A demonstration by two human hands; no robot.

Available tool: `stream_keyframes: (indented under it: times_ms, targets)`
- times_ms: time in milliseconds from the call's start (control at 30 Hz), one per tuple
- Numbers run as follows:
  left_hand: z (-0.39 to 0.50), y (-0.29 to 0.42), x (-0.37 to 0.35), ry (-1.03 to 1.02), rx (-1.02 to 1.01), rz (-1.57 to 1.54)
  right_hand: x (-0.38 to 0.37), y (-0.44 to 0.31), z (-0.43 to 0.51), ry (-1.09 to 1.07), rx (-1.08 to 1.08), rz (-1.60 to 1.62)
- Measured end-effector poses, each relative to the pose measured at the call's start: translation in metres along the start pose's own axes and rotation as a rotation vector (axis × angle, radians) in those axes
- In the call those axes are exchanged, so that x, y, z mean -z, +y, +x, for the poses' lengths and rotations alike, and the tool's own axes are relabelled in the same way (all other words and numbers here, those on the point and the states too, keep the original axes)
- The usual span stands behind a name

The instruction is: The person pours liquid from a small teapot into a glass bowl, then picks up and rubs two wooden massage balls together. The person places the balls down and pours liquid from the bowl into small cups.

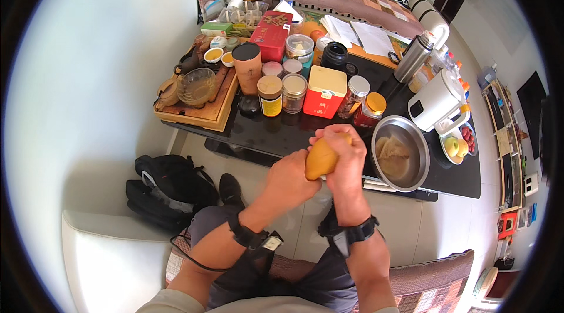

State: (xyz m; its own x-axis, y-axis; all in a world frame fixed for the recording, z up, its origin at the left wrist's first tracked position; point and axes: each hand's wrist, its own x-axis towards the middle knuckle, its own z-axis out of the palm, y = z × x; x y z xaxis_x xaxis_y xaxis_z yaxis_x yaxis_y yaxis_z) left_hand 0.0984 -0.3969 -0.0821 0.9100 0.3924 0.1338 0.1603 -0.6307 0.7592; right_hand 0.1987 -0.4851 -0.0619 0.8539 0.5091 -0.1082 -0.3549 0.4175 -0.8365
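Note:
Both my hands are wrapped around a smooth, rounded yellow object, perhaps a mango, held in front of the table's near edge. My left hand grips its lower left side, fingers curled under. From the right, my right hand closes over its upper part, the thumb lying across it. The fingers hide parts of its surface. Just right of my right hand, a stainless steel bowl stands at the table edge. In it lies a limp tan piece in what looks like shallow liquid; I cannot tell what it is.
The black table carries a wooden tea tray, several lidded jars, a red tin, a white electric kettle, a steel flask and a fruit plate. A black backpack lies on the floor at left.

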Motion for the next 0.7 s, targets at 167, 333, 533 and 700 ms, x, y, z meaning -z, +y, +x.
stream_keyframes:
  times_ms: [167, 333, 533, 700]
  targets:
    - [0.002, -0.006, 0.020, -0.651, 0.325, -0.642, 0.009, -0.007, -0.006, -0.400, -0.057, 0.170]
    - [-0.002, -0.006, 0.003, -0.424, 0.265, -0.692, 0.010, -0.011, -0.004, -0.421, -0.031, -0.064]
    - [-0.001, -0.012, -0.021, -0.199, 0.291, -0.574, 0.002, 0.014, -0.006, -0.114, 0.198, -0.399]
    - [-0.010, -0.019, -0.003, -0.961, 0.184, -1.236, 0.018, -0.017, -0.012, -0.654, -0.225, 0.165]
